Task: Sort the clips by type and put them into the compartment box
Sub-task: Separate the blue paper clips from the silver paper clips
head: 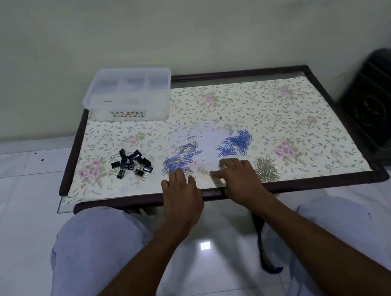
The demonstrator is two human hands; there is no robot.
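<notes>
Both hands, left hand (181, 190) and right hand (238, 179), rest with fingers (216, 175) spread; better pick silver clips from the mixed pile (181, 156) singly.

four clip piles (235, 142), one compartment box (128, 94), two hands (182, 195)
</notes>
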